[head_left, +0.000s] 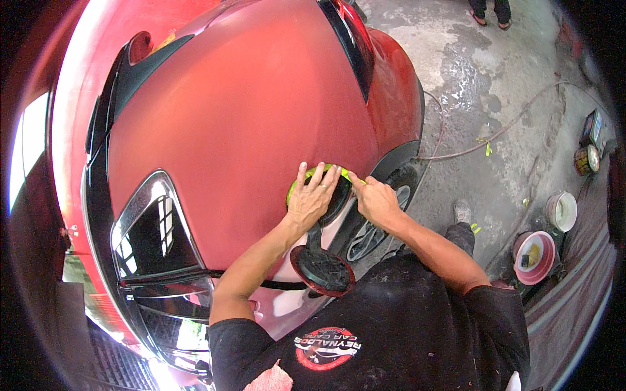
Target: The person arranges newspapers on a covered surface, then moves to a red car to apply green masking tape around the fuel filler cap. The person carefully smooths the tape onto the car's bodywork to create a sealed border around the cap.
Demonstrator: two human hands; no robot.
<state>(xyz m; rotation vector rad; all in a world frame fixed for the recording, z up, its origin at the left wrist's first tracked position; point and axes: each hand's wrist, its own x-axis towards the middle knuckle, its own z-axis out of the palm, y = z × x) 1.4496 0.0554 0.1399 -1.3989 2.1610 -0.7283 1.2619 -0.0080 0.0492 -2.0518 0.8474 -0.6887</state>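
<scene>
Yellow-green masking tape (345, 173) curves along the rim of a round, dark fuel-filler recess (338, 203) in a dull red car panel (248, 111). My left hand (312, 199) lies over the left part of the recess, fingers stretched out and their tips touching the taped rim. At the right side of the rim, my right hand (378, 203) is closed, pinching the tape between thumb and finger. The round fuel flap (323, 269) hangs open just below, its black inner face showing. My left hand hides part of the recess and tape.
A wheel (369, 234) sits right of the recess. A hose (502, 132) crosses the concrete floor. Pink (536, 257) and white (562, 211) buckets and a can (586, 160) stand at the right. Another person's feet (490, 19) show at the top.
</scene>
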